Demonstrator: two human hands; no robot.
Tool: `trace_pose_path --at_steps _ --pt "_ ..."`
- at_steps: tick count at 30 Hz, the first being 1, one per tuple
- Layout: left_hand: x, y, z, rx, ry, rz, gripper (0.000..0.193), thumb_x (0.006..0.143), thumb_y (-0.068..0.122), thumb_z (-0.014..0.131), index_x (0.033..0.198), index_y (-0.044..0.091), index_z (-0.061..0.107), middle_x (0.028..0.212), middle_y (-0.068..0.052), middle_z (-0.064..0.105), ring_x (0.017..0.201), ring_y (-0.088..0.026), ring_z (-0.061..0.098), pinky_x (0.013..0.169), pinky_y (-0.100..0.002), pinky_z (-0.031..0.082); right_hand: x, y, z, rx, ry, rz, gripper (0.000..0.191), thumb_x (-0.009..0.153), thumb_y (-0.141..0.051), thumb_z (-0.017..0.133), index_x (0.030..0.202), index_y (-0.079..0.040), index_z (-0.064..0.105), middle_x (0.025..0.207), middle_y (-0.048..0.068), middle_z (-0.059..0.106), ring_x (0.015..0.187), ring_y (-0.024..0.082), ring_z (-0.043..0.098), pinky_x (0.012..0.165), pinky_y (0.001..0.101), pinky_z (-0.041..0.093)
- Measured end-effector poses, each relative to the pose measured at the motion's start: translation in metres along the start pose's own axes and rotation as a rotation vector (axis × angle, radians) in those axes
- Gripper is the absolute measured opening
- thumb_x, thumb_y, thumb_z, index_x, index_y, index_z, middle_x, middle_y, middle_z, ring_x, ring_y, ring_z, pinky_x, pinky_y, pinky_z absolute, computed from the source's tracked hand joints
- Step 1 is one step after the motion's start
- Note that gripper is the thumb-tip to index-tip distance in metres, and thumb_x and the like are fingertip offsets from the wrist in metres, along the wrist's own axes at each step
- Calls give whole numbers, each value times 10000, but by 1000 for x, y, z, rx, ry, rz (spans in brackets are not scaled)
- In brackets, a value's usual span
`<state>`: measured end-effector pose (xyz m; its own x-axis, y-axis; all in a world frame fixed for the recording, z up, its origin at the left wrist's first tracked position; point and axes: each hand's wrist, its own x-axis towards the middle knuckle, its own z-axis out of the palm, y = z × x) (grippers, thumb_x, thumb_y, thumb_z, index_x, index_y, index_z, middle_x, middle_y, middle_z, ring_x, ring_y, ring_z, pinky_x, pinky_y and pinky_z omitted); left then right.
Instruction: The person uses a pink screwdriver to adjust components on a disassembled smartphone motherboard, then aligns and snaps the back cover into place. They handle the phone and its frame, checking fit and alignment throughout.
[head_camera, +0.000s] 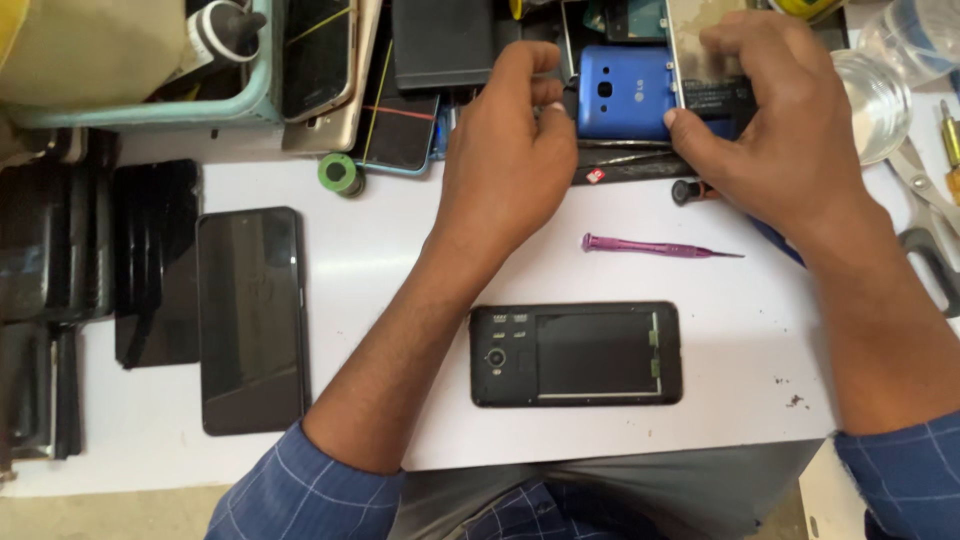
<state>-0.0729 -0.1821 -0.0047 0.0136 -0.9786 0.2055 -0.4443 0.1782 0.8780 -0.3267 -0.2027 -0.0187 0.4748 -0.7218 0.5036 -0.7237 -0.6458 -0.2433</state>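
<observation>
At the bench's far edge, the right hand (775, 120) pinches a silvery flat phone part (705, 45) between thumb and fingers, over a blue phone back cover (625, 92). The left hand (510, 150) curls its fingers at the cover's left side; whether its grip holds anything cannot be told. Both forearms reach forward. Nearer the front edge an opened black phone (575, 354) lies lengthwise left to right, a purple screwdriver (650, 246) beyond it. The teal tray (262, 95) at the far left corner holds a dark roll.

Person, head-camera view: two bare forearms. Left hand (505, 150) and right hand (775, 120) bare; no rings, watch or gloves visible. Shirt: blue with thin pale check lines, sleeves (300, 490) pushed up below the elbows. Grey cloth at the lap.
</observation>
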Motion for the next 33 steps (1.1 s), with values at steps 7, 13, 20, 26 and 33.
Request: trace_pose_path --at_steps 7,13,20,26,33 --pt "0 -2 12 -219 -114 -180 486 911 49 521 1396 33 489 1233 -181 748 690 -122 741 666 -302 613 1 1 0 63 16 55 420 941 -63 786 1296 61 599 1275 206 597 1150 319 638 1002 387 532" --pt "7 2 16 -556 -185 -394 559 863 28 542 1411 23 435 1311 -201 686 606 -116 681 514 -268 543 2 8 -1 78 14 54 419 949 -60 829 1282 67 609 1262 195 601 1138 302 650 1002 367 542" --pt "10 5 9 -829 -226 -464 626 852 1 532 1466 -11 410 1400 -252 626 640 -113 679 505 -247 551 7 6 -11 117 -27 25 470 930 -105 864 1289 67 614 1331 211 569 1216 329 625 1066 393 547" --pt "6 7 4 -1036 -309 -393 607 910 9 496 1502 -2 365 1433 -240 602 695 -123 701 547 -250 559 15 -3 -16 55 -19 -24 610 809 -110 881 1319 78 606 1332 255 575 1224 428 608 1019 474 526" --pt "-2 8 9 -185 -43 74 350 895 70 686 1243 29 673 1227 -110 733 643 -159 606 635 -310 527 6 7 -16 96 160 27 260 1089 84 535 1343 66 587 1261 238 660 1127 380 667 979 412 521"
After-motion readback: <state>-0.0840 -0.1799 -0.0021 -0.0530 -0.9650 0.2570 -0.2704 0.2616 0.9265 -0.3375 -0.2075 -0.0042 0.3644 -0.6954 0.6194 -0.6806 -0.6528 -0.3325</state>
